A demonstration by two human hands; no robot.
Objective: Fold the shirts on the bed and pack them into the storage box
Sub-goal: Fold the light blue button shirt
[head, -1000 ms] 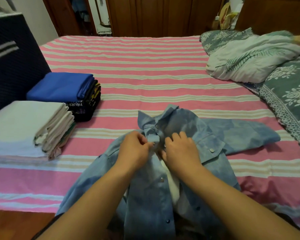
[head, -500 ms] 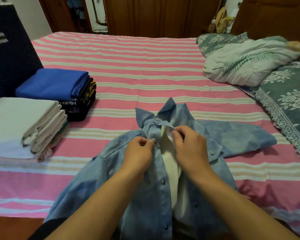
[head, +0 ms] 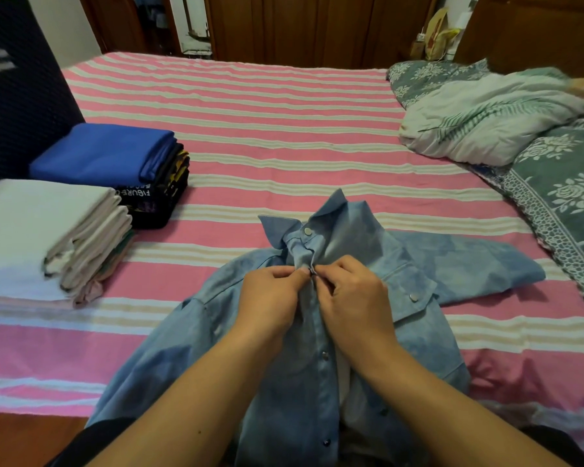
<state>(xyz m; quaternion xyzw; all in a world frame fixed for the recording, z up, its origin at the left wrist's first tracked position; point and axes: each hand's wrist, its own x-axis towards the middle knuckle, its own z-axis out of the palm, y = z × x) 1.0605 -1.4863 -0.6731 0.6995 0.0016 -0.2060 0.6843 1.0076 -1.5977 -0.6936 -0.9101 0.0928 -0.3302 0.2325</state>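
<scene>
A light blue denim shirt [head: 361, 251] lies face up on the pink striped bed [head: 267, 136], collar away from me and one sleeve stretched to the right. My left hand [head: 270, 298] pinches the left edge of the placket just below the collar. My right hand [head: 354, 298] pinches the right edge against it, at the second snap. The top collar snap looks fastened; the lower front still gapes over a white lining. A dark woven storage box [head: 17, 106] stands at the far left.
Two stacks of folded clothes sit on the bed at the left: a white pile [head: 44, 237] nearer me and a blue-topped dark pile [head: 115, 163] behind it. A crumpled quilt [head: 486, 119] and floral pillows [head: 567, 190] lie at the right.
My hands have drawn the two placket edges together below the collar, covering the white lining that showed there half a second ago. The view has tilted slightly.
</scene>
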